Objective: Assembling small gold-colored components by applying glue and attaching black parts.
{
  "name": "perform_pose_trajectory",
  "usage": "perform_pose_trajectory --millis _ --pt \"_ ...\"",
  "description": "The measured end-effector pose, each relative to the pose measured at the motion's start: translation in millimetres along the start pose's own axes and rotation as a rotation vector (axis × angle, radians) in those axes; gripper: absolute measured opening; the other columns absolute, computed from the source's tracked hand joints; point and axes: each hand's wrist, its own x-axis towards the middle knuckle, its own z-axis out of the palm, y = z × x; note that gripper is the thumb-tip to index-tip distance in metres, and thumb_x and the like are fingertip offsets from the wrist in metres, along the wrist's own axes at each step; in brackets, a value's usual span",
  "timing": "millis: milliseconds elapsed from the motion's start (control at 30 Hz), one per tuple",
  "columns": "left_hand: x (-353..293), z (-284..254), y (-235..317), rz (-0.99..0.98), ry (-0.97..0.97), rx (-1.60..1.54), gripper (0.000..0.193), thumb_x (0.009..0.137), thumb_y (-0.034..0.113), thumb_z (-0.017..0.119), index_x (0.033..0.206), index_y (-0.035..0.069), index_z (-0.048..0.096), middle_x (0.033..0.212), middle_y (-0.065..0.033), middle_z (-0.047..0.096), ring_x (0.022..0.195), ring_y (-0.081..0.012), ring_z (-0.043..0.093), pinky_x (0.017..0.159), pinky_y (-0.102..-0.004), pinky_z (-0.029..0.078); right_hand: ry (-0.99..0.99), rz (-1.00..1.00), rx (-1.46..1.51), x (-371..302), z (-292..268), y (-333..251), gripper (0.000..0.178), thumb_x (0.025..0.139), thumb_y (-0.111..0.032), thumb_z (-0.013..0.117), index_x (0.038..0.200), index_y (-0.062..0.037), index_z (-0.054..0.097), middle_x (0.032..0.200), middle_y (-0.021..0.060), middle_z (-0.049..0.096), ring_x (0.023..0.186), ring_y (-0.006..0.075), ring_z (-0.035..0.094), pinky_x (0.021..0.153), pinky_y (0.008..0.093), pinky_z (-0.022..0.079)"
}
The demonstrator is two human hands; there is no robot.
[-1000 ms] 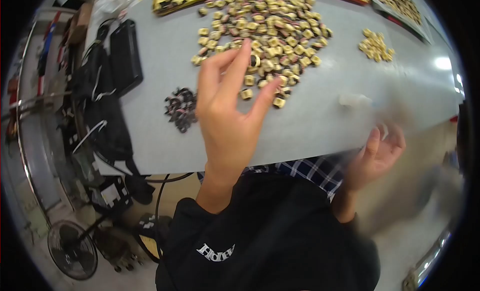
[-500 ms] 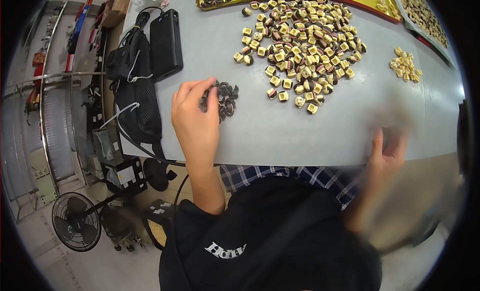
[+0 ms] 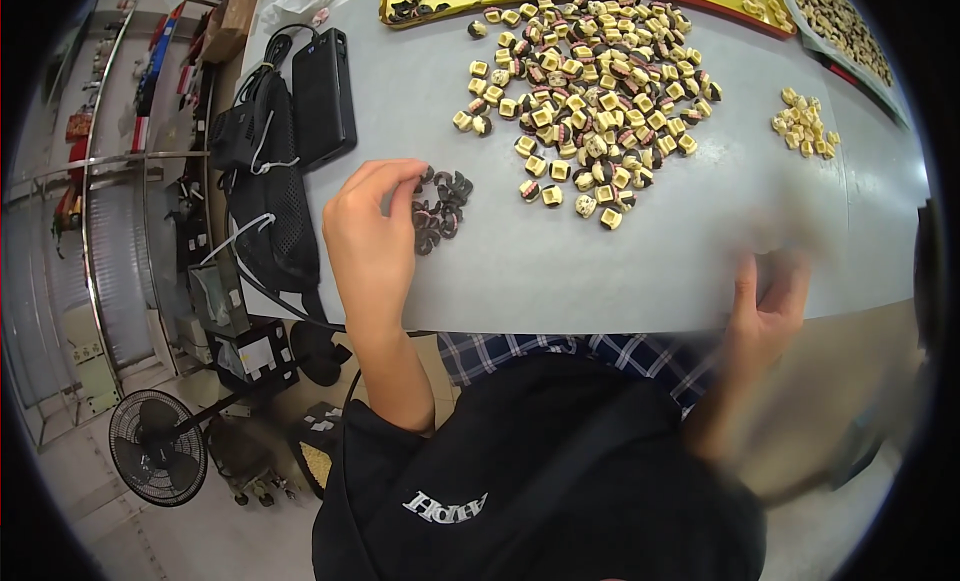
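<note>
My left hand (image 3: 370, 241) is at the left edge of a small pile of dark curved pieces (image 3: 440, 216). Its thumb and forefinger are pinched together beside a dark piece; what lies between the tips is too small to make out. On the right, near the table's front edge, my right hand (image 3: 768, 301) has its thumb and fingers curled around something dark. A blur covers those fingertips, hiding what it is. Ahead of both hands spreads a large heap of small cream, square-hollowed pieces with dark and pink parts (image 3: 600, 111).
A small group of cream pieces (image 3: 803, 124) lies at the right. Gold trays (image 3: 440, 9) and a tray full of small pieces (image 3: 840, 26) stand at the back. A black power bank (image 3: 322, 96), cables and a black mesh pouch (image 3: 275, 216) line the left edge.
My left hand has shifted leftward to the edge of the dark pile, uncovering more of it. The right hand stays nearly in place. The whole view has moved slightly.
</note>
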Motion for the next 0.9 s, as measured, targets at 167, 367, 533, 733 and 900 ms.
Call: perform_pose_trajectory --millis 167,367,533,733,900 --pt "-2 1 6 -0.108 0.101 -0.118 0.01 0.077 0.001 0.059 0.086 -0.001 0.065 0.078 -0.0087 0.062 0.065 -0.02 0.058 0.06 -0.0266 0.045 -0.031 -0.024 -0.028 0 -1 2 0.026 0.081 0.003 0.059 0.105 0.002 0.049 0.109 0.0142 0.057 0.098 0.0192 0.055 0.087 0.0295 0.043" --pt "-4 -2 5 -0.129 0.191 -0.112 0.01 0.077 0.003 0.062 0.086 0.0 0.065 0.077 -0.0071 0.06 0.066 -0.0191 0.057 0.061 -0.0269 0.044 -0.018 -0.026 -0.012 0 -1 -1 0.026 0.082 0.003 0.058 0.106 0.0023 0.049 0.109 0.014 0.057 0.098 0.0192 0.055 0.088 0.0295 0.043" --pt "-6 2 3 -0.087 0.089 0.054 0.011 0.076 0.003 0.063 0.086 0.002 0.066 0.081 -0.0066 0.059 0.072 -0.02 0.055 0.064 -0.0288 0.044 -0.002 -0.024 0.016 -2 1 2 0.026 0.082 0.004 0.058 0.106 0.0029 0.049 0.11 0.0141 0.057 0.1 0.0197 0.055 0.088 0.0301 0.043" --pt "-1 4 0 -0.07 -0.014 0.03 0.012 0.074 0.003 0.065 0.085 0.003 0.068 0.082 -0.0071 0.059 0.077 -0.0218 0.054 0.068 -0.0302 0.043 0.0 -0.054 -0.008 -2 1 2 0.026 0.081 0.004 0.058 0.106 0.0028 0.05 0.109 0.0143 0.057 0.1 0.0204 0.055 0.088 0.0309 0.043" --pt "-1 5 -7 0.095 0.008 0.062 0.013 0.073 0.003 0.065 0.086 0.003 0.068 0.081 -0.0072 0.058 0.08 -0.0224 0.054 0.07 -0.0306 0.043 0.002 -0.058 -0.01 -1 0 1 0.025 0.081 0.004 0.059 0.105 0.0026 0.052 0.109 0.0141 0.057 0.1 0.0203 0.055 0.089 0.0308 0.043"
